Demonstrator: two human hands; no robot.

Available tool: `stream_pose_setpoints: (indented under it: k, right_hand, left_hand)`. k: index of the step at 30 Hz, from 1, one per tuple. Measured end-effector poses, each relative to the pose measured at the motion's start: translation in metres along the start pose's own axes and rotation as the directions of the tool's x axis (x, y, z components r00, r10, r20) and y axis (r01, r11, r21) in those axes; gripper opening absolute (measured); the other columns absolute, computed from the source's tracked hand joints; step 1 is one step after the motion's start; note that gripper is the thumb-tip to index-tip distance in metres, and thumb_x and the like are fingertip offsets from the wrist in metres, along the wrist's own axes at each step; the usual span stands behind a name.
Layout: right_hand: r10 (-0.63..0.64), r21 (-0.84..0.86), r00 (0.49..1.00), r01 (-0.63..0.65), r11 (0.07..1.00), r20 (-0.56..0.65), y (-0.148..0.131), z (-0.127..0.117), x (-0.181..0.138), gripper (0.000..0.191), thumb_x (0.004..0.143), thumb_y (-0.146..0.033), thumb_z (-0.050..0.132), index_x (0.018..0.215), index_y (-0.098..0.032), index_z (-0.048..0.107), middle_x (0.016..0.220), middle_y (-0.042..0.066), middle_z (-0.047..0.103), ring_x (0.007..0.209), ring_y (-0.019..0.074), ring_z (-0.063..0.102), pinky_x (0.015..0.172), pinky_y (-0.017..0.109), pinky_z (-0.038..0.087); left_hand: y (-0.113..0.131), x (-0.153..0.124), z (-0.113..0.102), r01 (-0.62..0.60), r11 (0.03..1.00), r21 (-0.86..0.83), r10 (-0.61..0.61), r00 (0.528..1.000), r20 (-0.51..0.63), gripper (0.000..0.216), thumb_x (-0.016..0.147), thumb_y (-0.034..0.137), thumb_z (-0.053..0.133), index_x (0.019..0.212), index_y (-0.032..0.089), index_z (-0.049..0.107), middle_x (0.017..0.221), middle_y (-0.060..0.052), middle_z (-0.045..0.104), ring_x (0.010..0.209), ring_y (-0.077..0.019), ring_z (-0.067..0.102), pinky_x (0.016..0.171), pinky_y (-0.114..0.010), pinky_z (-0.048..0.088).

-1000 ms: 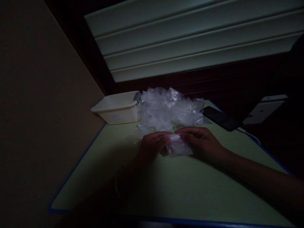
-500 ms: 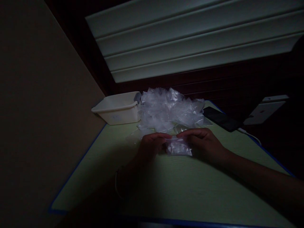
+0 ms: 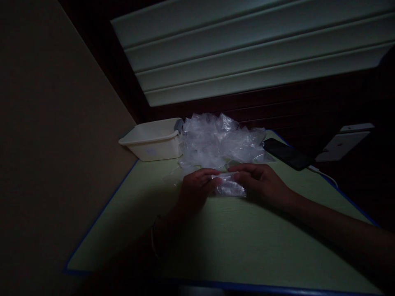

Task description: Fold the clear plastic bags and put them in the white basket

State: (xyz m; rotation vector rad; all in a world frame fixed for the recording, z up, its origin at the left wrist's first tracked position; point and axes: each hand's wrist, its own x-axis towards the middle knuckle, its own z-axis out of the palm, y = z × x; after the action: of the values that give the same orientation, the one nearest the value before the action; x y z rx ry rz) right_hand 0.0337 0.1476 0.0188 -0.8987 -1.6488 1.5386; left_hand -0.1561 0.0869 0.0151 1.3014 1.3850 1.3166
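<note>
A small clear plastic bag [image 3: 231,188] is stretched between my two hands above the light green table [image 3: 247,242]. My left hand [image 3: 199,187] pinches its left end between thumb and fingers. At the upper right of the bag, my right hand [image 3: 262,181] grips the edge, thumb in front and fingers behind. Just beyond my fingertips lies a heap of clear plastic bags [image 3: 216,139]. The dim light hides whether the held bag has anything inside.
A white plastic bin [image 3: 157,146] stands at the back left, beside the heap and near the wall. To the right rests a black phone [image 3: 286,154] with a white cable [image 3: 327,176] plugged in. A white box [image 3: 342,146] sits past the table's right edge.
Both hands have shifted slightly away from me with the bag. My thumbs have come forward onto its front, near the top edge.
</note>
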Motion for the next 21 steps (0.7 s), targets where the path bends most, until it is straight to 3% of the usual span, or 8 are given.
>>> stream_pose_setpoints:
  k: [6, 13, 21]
  right_hand:
    - [-0.046, -0.061, 0.999, 0.048, 0.997, 0.027, 0.0049, -0.0019, 0.0022, 0.029, 0.079, -0.039, 0.068, 0.091, -0.014, 0.075, 0.068, 0.002, 0.065, 0.056, 0.0106, 0.050, 0.051, 0.025, 0.038]
    - [-0.039, -0.061, 0.999, 0.041, 0.997, 0.021, 0.0006, -0.0014, -0.0010, 0.027, 0.079, -0.035, 0.066, 0.092, -0.012, 0.073, 0.064, 0.001, 0.062, 0.053, 0.0091, 0.046, 0.048, 0.023, 0.034]
    - [-0.035, 0.011, 0.999, 0.035, 0.999, 0.010, 0.0007, -0.0006, -0.0002, 0.026, 0.076, -0.034, 0.068, 0.093, -0.014, 0.073, 0.065, 0.001, 0.063, 0.054, 0.0102, 0.048, 0.051, 0.025, 0.036]
  left_hand:
    - [-0.0022, 0.0007, -0.0001, 0.013, 1.000, -0.010, -0.013, 1.000, 0.022, 0.038, 0.074, 0.031, 0.073, 0.107, 0.013, 0.068, 0.077, -0.004, 0.073, 0.058, -0.0109, 0.063, 0.055, -0.021, 0.051]
    - [-0.0011, 0.0012, 0.0026, 0.112, 0.991, -0.068, -0.111, 0.994, 0.015, 0.025, 0.068, 0.029, 0.076, 0.085, 0.011, 0.071, 0.062, -0.001, 0.069, 0.049, -0.0095, 0.061, 0.049, -0.018, 0.049]
    - [-0.0028, 0.0027, 0.0008, 0.088, 0.995, -0.043, -0.087, 0.996, 0.031, 0.030, 0.074, 0.035, 0.072, 0.092, 0.010, 0.069, 0.054, 0.000, 0.065, 0.042, -0.0093, 0.057, 0.044, -0.018, 0.043]
